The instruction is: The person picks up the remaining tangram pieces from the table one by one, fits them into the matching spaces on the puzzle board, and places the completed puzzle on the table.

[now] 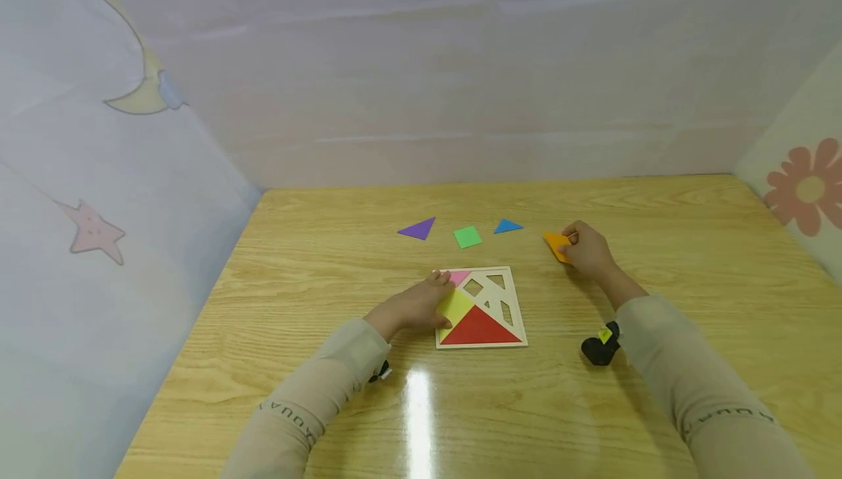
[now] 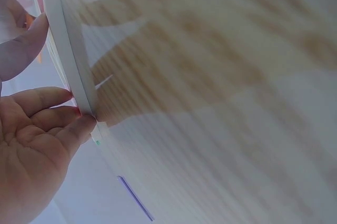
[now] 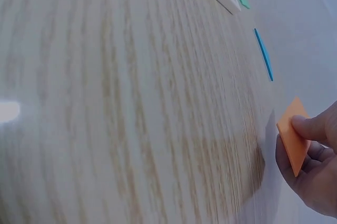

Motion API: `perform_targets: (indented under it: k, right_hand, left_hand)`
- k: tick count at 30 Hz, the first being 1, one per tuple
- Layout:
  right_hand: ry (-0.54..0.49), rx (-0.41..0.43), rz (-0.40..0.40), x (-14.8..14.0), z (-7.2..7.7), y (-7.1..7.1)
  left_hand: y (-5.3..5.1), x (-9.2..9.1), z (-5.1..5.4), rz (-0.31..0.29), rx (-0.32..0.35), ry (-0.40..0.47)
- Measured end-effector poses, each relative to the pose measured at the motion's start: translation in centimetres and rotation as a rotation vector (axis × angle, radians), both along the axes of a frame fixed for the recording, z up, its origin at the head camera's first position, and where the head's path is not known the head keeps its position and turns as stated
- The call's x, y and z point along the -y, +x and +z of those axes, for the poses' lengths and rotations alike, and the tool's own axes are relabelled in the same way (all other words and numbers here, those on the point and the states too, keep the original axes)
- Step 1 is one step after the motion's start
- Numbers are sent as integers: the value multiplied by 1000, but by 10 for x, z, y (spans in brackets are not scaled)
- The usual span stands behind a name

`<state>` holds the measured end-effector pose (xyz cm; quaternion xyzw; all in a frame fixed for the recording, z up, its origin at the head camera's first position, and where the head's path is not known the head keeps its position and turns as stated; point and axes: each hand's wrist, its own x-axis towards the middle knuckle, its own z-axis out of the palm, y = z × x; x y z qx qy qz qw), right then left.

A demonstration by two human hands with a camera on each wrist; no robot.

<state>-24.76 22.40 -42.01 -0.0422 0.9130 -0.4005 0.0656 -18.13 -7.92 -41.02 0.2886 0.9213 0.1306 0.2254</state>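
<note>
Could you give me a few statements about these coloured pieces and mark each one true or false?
1. The right grip holds the orange piece. True.
2. The left grip is clear of the board. False: the left grip touches the board.
3. The red piece lies in the board. True.
4. The yellow piece lies outside the board. False: the yellow piece lies in the board.
5. The purple piece, green piece and blue piece lie on the table. True.

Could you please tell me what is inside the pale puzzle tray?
Inside the tray are a red triangle, a yellow piece and a pink piece, beside several unfilled cutouts. The left hand covers part of the tray's left side, so whatever lies beneath it cannot be seen.
</note>
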Motion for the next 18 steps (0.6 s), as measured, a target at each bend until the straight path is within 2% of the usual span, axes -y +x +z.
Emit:
perform_targets:
  k: [18]
  right_hand:
    - [-69, 6, 6, 4, -3, 6]
  left_hand:
    - [0, -1, 2, -5, 1, -5]
